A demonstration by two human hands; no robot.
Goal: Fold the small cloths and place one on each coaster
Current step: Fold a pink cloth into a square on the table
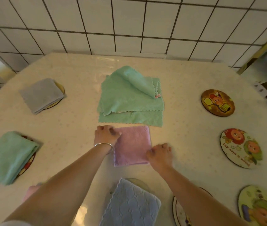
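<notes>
The pink cloth (132, 145) lies folded into a near-square at the centre of the table (74, 111), its slightly longer side running away from the person, edges roughly square to the table's front. It looks plush and textured, with a scalloped hem showing along the left and near edges. The left hand (106, 134) – silver bangle (104, 145) at the wrist – curls its fingers over the far left corner, gripping it; the right hand (160, 154) pinches the near right corner, fingers bent. Just beyond sits the loose green pile (129, 98), unfolded sheets stacked, one flopped over on top. Cloths already on coasters: a grey one (41, 95), a green one (8, 156) and a pale blue one (129, 207) (a pink scrap at lower left is too hidden to judge). Three picture coasters on the right lie bare – top (217, 102), middle (241, 148), bottom (260, 206) – and a fourth (179, 211) peeks from under the right forearm.
</notes>
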